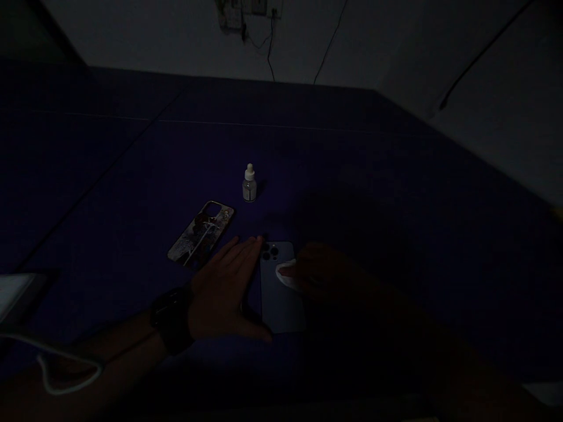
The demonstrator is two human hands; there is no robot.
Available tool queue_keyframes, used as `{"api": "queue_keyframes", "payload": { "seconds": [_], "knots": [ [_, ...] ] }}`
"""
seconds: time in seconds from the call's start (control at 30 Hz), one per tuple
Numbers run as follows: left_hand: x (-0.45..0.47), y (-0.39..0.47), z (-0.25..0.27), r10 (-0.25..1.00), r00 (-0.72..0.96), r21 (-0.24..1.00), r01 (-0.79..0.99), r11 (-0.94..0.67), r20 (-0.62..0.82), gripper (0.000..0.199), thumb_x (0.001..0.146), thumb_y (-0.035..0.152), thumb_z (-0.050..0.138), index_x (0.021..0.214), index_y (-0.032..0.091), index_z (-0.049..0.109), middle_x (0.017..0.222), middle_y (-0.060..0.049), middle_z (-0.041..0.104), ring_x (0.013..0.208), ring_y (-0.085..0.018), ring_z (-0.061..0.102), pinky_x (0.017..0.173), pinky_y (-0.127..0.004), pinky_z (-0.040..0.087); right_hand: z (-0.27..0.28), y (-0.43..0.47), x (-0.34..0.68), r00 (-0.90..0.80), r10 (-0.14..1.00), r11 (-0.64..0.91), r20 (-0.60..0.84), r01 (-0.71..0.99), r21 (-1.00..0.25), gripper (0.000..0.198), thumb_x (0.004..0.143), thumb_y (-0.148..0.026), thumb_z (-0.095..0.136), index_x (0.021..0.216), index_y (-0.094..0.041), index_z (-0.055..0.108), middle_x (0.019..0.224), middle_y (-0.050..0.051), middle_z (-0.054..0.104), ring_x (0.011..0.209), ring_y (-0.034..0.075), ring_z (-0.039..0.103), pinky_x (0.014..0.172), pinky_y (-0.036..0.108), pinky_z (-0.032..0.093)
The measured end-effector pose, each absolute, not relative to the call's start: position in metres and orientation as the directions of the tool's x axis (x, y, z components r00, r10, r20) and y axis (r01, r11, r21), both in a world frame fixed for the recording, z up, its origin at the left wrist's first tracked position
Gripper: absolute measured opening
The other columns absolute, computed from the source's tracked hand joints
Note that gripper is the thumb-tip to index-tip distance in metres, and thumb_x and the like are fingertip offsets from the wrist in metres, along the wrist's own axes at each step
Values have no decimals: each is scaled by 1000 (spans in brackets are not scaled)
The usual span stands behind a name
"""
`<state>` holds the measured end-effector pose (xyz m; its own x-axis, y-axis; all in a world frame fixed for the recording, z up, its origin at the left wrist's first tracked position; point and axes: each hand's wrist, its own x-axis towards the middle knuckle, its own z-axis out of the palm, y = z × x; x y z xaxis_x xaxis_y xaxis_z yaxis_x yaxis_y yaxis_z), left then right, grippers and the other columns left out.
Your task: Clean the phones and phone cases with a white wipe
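1. The left hand (224, 287) lies open and flat, thumb spread wide from the fingers, gripping nothing; fingertips and thumb tip are at the left-hand corners of a blue-grey, rectangular smartphone (281, 310), apparently touching it.
2. The right hand (325, 268) is drawn together, its fingertips pressing a small, soft white wipe (285, 280) onto the phone's back; deep shadow hides how tightly the fingers close.
3. The phone lies back up on the dark blue-purple surface (132, 176), toward its near edge and well apart from the far edge along the pale wall (153, 35). Its camera lenses (270, 252) face the far edge.
4. Toward the surface's left edge, just beyond the left hand, lies a patterned phone case (197, 237) with a camera cut-out. A small bottle with a white dropper top (249, 187) stands upright, nearer the far edge than the case.
5. The phone should handle as stiff, thin and fairly dense, with a smooth, probably slippery back and fragile glass. The long side edges look the best hold, fingers clear of the lenses. The wipe is likely light and limp, best pinched.
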<state>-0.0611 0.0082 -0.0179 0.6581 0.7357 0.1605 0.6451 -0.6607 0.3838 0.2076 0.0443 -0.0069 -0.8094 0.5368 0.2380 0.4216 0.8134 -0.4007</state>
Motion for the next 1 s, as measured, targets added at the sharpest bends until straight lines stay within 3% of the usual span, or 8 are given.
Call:
{"api": "queue_keyframes", "payload": {
  "seconds": [0.1,0.2,0.33,0.43,0.53,0.7,0.9,1.0],
  "knots": [
    [-61,8,-19,732,661,380,642,-666,165,144,62,86,66,158,15,-14,160,-27,29,144,-45,35,117,-67,28,-3,41,208,-837,500,816,223,368,-446,22,101,-29,54,106,-22,74,84,5,69,80,17,57,74,33,41],
    [-61,8,-19,727,663,387,633,-671,177,145,61,85,68,158,15,-15,160,-28,28,144,-46,35,116,-68,28,-1,43,210,-793,575,772,202,444,-455,22,99,-30,56,95,-20,74,75,2,65,73,16,55,71,32,40],
    [-61,7,-19,731,659,389,636,-667,176,144,62,84,68,158,14,-14,161,-27,26,144,-46,34,116,-67,28,-9,47,208,-756,601,777,260,476,-412,22,100,-27,54,108,-20,73,81,5,66,78,18,57,72,32,41],
    [-61,7,-18,736,657,378,648,-662,163,144,62,84,67,158,14,-13,160,-27,28,144,-45,35,117,-66,27,-11,44,205,-806,517,829,288,388,-403,23,100,-26,54,113,-21,72,86,6,70,81,18,57,74,33,41],
    [-62,7,-18,737,657,377,650,-659,155,144,62,84,68,158,13,-13,159,-28,30,144,-45,35,118,-65,28,-7,42,208,-846,478,835,236,355,-421,20,99,-29,56,106,-23,74,81,3,69,77,17,56,73,33,39],
    [-61,8,-19,735,660,371,651,-663,156,145,61,84,67,158,14,-14,160,-27,29,143,-46,37,117,-66,28,-4,48,211,-763,603,782,235,504,-367,25,101,-29,53,103,-19,75,75,4,65,73,17,55,68,31,38],
    [-60,8,-19,734,661,367,651,-664,156,145,61,84,68,158,11,-11,158,-30,31,142,-46,38,115,-67,30,-4,43,205,-856,447,862,260,333,-383,22,100,-26,52,105,-20,73,82,5,69,77,17,55,72,32,38],
    [-60,8,-19,736,658,375,649,-662,160,144,61,84,68,158,11,-10,158,-30,31,142,-46,38,115,-67,29,-2,44,210,-834,491,835,251,368,-409,19,98,-27,56,97,-22,74,74,1,65,71,15,53,71,31,36]
  ]
}}
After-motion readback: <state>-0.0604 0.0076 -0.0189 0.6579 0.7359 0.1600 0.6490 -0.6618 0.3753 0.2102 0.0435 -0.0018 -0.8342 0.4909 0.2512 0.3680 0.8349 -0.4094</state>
